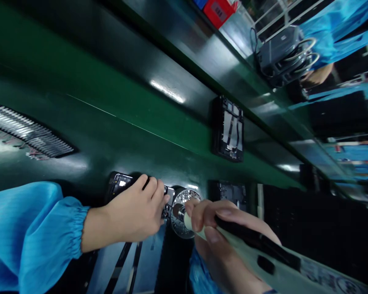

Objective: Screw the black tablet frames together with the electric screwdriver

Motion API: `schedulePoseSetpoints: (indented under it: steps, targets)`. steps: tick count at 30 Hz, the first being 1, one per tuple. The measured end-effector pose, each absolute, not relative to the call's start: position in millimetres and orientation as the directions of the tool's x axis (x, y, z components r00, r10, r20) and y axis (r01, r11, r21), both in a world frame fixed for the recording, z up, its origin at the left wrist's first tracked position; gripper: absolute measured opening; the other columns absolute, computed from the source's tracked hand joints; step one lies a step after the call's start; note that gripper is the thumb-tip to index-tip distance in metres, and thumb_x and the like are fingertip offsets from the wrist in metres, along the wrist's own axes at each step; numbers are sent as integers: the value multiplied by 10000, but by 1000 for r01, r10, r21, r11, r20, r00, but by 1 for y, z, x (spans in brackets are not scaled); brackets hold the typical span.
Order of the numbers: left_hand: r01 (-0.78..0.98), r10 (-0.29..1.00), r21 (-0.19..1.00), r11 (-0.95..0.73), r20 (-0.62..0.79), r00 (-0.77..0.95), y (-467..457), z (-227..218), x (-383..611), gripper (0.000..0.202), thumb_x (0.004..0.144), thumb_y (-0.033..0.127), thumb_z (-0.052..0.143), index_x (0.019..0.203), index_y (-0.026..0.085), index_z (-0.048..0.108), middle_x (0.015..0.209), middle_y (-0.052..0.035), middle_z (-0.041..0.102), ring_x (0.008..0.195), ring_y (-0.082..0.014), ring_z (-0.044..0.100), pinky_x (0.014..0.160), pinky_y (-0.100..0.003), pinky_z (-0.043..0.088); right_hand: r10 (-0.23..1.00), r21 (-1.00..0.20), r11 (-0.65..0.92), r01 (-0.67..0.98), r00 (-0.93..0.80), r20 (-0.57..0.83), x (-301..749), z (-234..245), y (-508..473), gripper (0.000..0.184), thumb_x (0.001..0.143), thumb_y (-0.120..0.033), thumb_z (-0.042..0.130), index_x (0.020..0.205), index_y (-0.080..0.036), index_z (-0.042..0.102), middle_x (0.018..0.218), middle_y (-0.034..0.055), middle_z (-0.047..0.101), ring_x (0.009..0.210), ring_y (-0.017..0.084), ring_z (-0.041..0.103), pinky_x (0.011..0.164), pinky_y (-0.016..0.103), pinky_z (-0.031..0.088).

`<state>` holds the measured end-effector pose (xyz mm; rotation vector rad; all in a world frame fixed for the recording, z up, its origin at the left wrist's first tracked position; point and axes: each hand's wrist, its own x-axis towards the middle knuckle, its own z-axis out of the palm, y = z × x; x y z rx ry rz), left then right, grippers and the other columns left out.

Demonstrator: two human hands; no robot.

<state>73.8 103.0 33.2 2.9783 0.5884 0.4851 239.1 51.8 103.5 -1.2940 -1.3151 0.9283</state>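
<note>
The sleeve is blue, belt green, frame black, disc perforated silver, tool white-and-black.

Head camera, tilted, looks down close over the bench.

We are counting three opened phones, one perforated round dish and one electric screwdriver here.

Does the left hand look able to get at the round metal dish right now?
Probably yes: the left hand holds the dark device right beside the dish, with nothing between them, though the right hand and its screwdriver crowd the far side.
</note>
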Motion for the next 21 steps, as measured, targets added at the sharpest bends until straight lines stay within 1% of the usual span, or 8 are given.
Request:
schedulePoseSetpoints:
  steps: [4,8,11,17,21]
  targets:
    - [359,382,130,-924,279,881,103,34,74,471,1011,378,464,1285,57,673,1222,-280,675,1041,-420,669,816,-519,508,981,-970,141,197,105,164,238,103,51,410,832,-4,593,1125,-278,678,820,-18,598,678,128,596,748,391,568]
    - [355,379,137,-925,268,886,104,33,75,477,1014,379,468,1298,47,662,1231,-287,668,1056,-426,665,827,-524,497,981,-970,123,208,123,150,236,102,50,360,820,0,606,1047,-272,668,807,-22,593,665,132,596,738,395,577]
    - [358,383,140,-923,271,883,103,33,74,474,1018,375,466,1297,46,661,1237,-289,666,1063,-428,662,838,-534,488,980,-964,119,238,127,152,236,102,49,347,805,10,611,1016,-263,654,792,-19,601,667,141,589,765,422,586]
    - [362,387,138,-922,294,874,101,33,74,461,1022,368,457,1286,58,674,1241,-279,670,1060,-424,665,840,-533,486,981,-961,150,232,84,173,237,100,48,373,803,30,584,1040,-248,660,813,-7,614,686,148,589,764,427,572]
    - [361,384,133,-923,284,879,103,33,74,459,1022,361,449,1283,59,676,1236,-278,673,1057,-419,667,837,-526,492,983,-971,133,197,98,154,237,98,48,446,822,10,587,1152,-279,665,801,-14,588,696,149,588,751,421,561]
